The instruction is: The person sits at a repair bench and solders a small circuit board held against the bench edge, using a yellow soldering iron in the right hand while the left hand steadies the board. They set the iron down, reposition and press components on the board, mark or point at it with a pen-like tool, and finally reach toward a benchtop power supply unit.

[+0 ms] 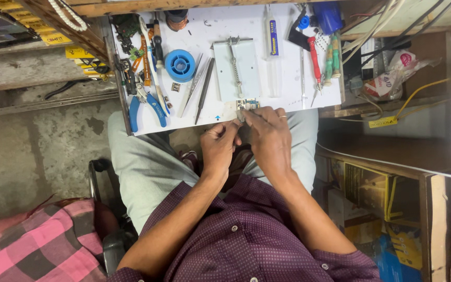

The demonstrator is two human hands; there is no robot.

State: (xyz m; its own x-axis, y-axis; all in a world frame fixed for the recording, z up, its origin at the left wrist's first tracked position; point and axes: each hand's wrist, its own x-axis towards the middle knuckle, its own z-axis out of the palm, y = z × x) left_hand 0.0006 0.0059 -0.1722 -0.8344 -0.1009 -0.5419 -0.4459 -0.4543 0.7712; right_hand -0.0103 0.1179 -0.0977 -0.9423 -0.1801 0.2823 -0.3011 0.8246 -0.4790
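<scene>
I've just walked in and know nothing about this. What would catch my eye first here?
Most likely the two hands meeting at the near edge of the white work board: the left hand and right hand pinch a small circuit board between them. Next, the round blue spool toward the board's left, and the blue-handled pliers at its left edge.

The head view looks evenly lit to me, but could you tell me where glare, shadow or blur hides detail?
In the head view, the white work board is bright and nearly washed out; the small circuit board is partly hidden under the left hand and right hand; the lap below sits in shadow; frame edges bend slightly.
</scene>
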